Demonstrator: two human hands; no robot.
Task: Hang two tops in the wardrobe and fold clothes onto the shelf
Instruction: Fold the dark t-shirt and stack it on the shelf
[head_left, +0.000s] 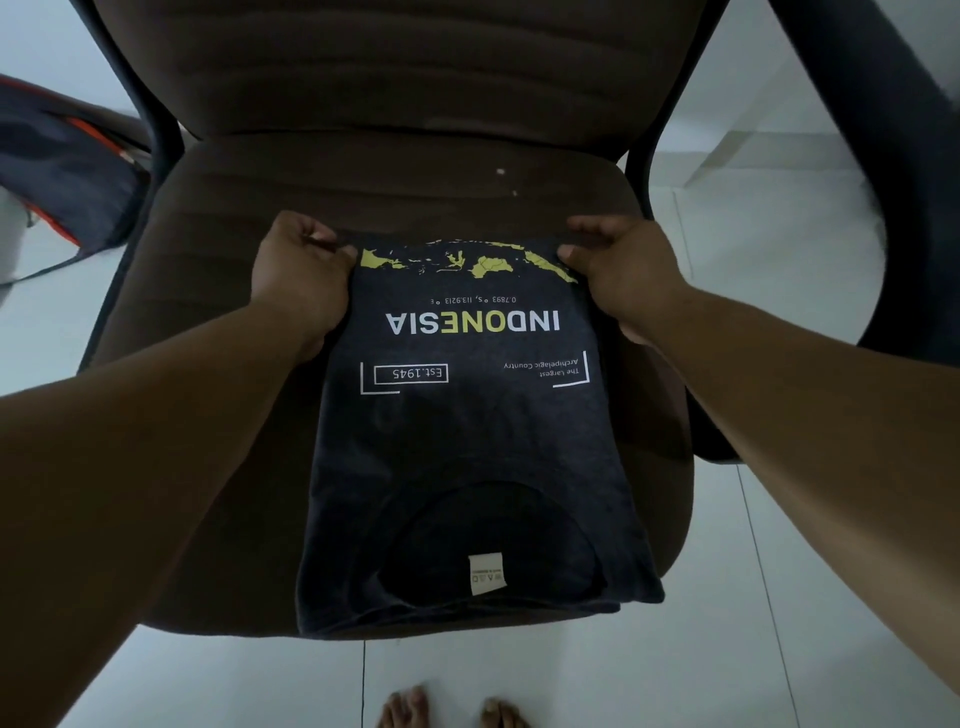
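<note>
White glossy floor tiles (675, 675) surround a brown padded office chair with black armrests (415, 171), seen from straight above. On the seat of that chair lies a dark charcoal cotton T-shirt (467, 447), folded into a long narrow panel with its sleeves tucked out of sight. Its round neckline and small white neck label (487, 573) sit at the near edge of the seat, and the printed front faces up, upside down to the viewer: a yellow map of islands, the word INDONESIA in white and yellow, and a boxed "Est.1945".

Both hands hold the far fold of the shirt. The left hand (304, 270) pinches the far left corner, thumb on top of the cloth and fingers curled beneath it. The right hand (621, 270) pinches the far right corner in the same way, thumb pressed on the fabric beside the map print. Between them the far edge is drawn taut.

Off to the left, on the floor, lies a navy bag with orange trim (67, 171). At the bottom edge, bare toes (415, 706) stand on the tiles.
</note>
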